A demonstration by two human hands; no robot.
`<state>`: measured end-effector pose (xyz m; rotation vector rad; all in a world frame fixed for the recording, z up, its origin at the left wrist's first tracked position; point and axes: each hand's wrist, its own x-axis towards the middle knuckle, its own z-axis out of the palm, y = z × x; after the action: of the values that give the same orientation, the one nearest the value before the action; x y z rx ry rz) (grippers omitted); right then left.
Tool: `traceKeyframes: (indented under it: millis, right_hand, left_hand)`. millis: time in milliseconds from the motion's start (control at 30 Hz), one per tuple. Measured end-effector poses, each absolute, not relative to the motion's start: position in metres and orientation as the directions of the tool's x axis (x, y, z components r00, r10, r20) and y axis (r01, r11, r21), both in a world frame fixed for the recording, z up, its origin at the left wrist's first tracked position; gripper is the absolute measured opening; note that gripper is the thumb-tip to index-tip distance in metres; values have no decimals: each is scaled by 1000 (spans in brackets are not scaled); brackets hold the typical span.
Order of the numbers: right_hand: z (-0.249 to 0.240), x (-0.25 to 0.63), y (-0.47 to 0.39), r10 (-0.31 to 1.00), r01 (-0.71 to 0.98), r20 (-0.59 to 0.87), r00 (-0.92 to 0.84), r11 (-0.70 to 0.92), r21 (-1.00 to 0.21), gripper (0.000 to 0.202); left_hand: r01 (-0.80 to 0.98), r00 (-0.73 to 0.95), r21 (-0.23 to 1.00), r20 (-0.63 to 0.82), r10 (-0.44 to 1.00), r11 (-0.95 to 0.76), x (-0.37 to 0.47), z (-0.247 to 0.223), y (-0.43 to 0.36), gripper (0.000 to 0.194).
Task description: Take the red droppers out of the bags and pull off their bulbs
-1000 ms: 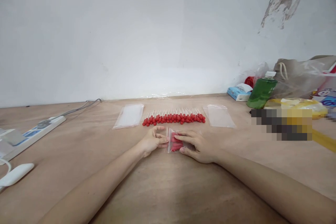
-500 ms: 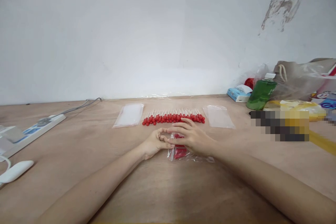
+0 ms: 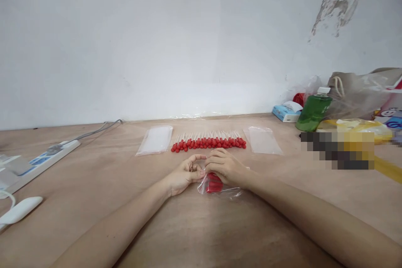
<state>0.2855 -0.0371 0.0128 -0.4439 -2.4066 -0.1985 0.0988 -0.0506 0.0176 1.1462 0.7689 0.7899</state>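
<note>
Left hand: left hand [image 3: 185, 172] low on the wooden table [image 3: 201, 226], fingers curled, thumb and fingertips pinching the near-left edge of a small clear zip bag [image 3: 216, 186].
Right hand: right hand [image 3: 226, 167] knuckles up, fingers bent down onto the top edge of the same bag, gripping it; fingertips meet those of the left hand.
Zip bag: lies on the table directly under and in front of both hands, at centre; red-tipped pieces packed inside, clear plastic trailing off to the right beneath the right wrist.
Loose stock: row of red-tipped sticks [image 3: 208, 142] laid side by side just behind the hands, red ends toward the person.
Empty bags: one flat clear bag [image 3: 155, 140] left of the row, another [image 3: 263, 140] right of it.
Left edge: white power strip [image 3: 44, 157] with cable.
Right edge: green bottle [image 3: 313, 113], blue tissue pack [image 3: 286, 111], plastic bags piled by the wall.
</note>
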Motion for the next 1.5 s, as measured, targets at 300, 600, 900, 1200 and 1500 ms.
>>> traceKeyframes:
  millis: [300,600,900,1200,1500]
  right_hand:
    - [15,288,-38,274,381,669,-691,924,15,15]
    - [26,295,-48,451,385,765,-461,878,-285,18]
    - [1,342,-73,729,641,494,-474,671,-374,20]
    - [-6,341,-71,741,665,491,-458,652,-363,16]
    - [-5,339,-74,728,702,498,-471,652,-288,17]
  left_hand:
    - [-72,375,989,-93,922,129,104,14,-51,54]
    - [125,242,984,98,965,-131,109,4,-49,9]
    - [386,247,849,280,928,-360,104,-6,-47,22]
    - [476,451,668,373,811,-572,98,5,-58,20]
    - [562,629,508,251,736,-653,95,24,-65,24]
